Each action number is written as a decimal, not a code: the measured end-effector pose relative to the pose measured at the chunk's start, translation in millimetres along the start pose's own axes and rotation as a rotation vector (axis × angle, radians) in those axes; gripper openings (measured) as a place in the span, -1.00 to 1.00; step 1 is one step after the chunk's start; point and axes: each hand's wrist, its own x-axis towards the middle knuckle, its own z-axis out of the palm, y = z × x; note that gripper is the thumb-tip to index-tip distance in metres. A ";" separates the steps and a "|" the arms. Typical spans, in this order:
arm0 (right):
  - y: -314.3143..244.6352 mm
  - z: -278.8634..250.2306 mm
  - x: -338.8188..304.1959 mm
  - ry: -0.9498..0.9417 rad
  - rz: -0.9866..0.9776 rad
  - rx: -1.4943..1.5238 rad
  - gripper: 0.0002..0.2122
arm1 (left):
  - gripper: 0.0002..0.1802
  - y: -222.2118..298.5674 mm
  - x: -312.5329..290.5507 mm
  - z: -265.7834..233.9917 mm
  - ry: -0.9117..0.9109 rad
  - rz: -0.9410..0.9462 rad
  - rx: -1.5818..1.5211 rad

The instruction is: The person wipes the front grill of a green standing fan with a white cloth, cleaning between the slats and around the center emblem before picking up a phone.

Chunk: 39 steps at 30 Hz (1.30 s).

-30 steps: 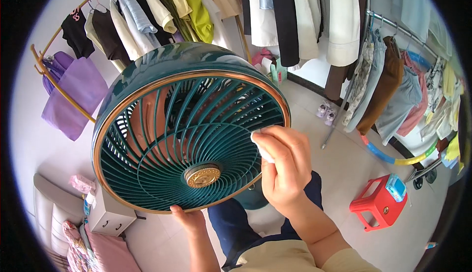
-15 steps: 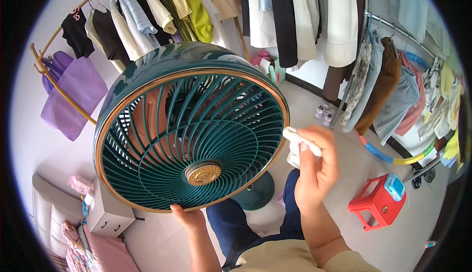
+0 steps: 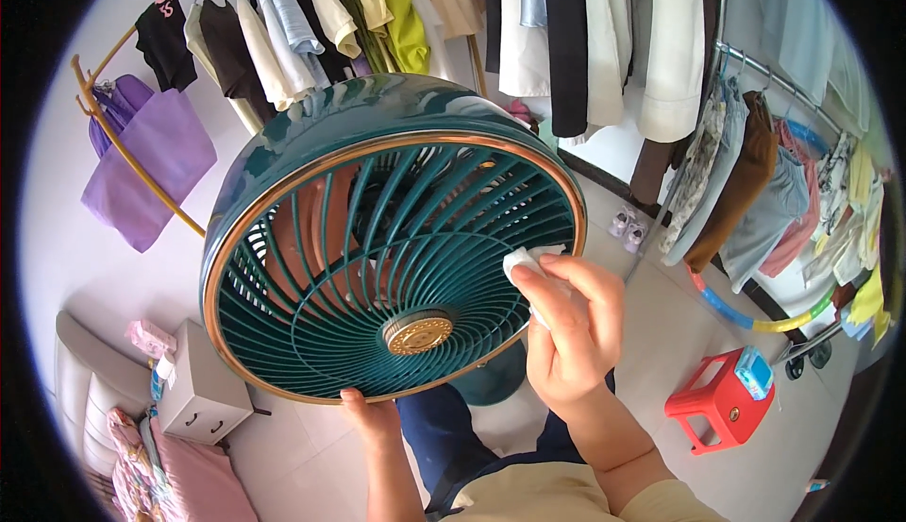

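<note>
A round dark green fan (image 3: 377,267) with a copper rim and a gold centre cap fills the middle of the view, its grille tilted up toward me. My left hand (image 3: 371,415) grips the fan's lower rim from below. My right hand (image 3: 566,328) is closed on a folded white wipe (image 3: 525,262) and presses it against the grille near the right rim. The fan's round base (image 3: 491,380) shows just below the head, partly hidden by my right hand.
Clothes racks with hanging garments run across the back (image 3: 396,12) and down the right (image 3: 783,192). A purple bag (image 3: 146,163) hangs at the left. A red plastic stool (image 3: 722,409) stands on the tiled floor at right. A small white cabinet (image 3: 193,390) stands at lower left.
My right hand with the wipe slid off the grille toward the right rim, then came back onto the grille's right edge. My left hand keeps its hold on the lower rim.
</note>
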 end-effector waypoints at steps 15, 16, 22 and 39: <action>0.5 8.7 -6.8 0.036 0.086 0.166 -0.77 | -0.14 -10.7 -0.2 -14.2 -0.044 -0.007 -0.061; -0.7 7.8 -7.6 0.040 0.098 0.184 -0.76 | -0.15 -12.8 -0.1 -17.1 -0.032 -0.005 -0.062; -4.6 6.6 0.1 -0.023 0.017 -0.003 -0.70 | -0.16 -22.1 0.9 -21.2 -0.007 0.005 -0.125; -24.0 23.5 2.8 -0.109 -0.078 0.032 -0.84 | -0.05 -30.2 1.0 -20.9 -0.016 0.038 -0.056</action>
